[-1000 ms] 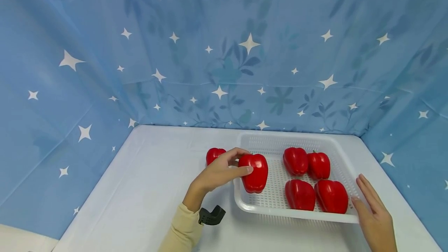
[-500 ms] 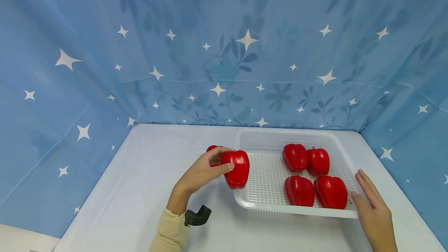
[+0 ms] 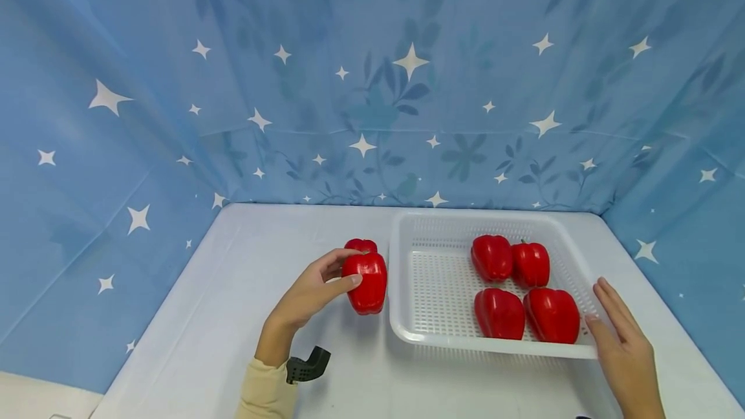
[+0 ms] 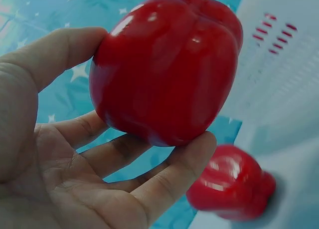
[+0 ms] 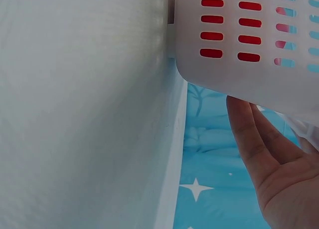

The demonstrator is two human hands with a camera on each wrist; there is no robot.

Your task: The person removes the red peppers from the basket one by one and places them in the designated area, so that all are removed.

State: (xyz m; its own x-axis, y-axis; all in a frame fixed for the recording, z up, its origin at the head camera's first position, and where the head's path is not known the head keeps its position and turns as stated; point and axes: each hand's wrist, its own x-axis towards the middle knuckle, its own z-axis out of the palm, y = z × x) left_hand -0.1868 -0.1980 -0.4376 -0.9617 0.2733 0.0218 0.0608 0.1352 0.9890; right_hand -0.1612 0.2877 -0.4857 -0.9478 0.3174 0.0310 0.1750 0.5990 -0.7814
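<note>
Blue cloth (image 3: 326, 102) printed with white stars hangs behind the white worktop (image 3: 250, 264) and along its left and right sides. Your left hand (image 3: 311, 290) has its thumb and fingers (image 4: 179, 171) clamped on 1 red bell pepper (image 3: 368, 286), which is just outside the left rim of a white basket (image 3: 500, 344). Another pepper (image 3: 361, 245) sits behind it, partly hidden. Your right hand (image 3: 627, 354) rests at the basket's right rim (thumb at the edge, the other fingers nearly straight along the outer side). 4 more peppers (image 3: 551, 317) lie in the basket, toward its right side, 2 behind and 2 in front.
</note>
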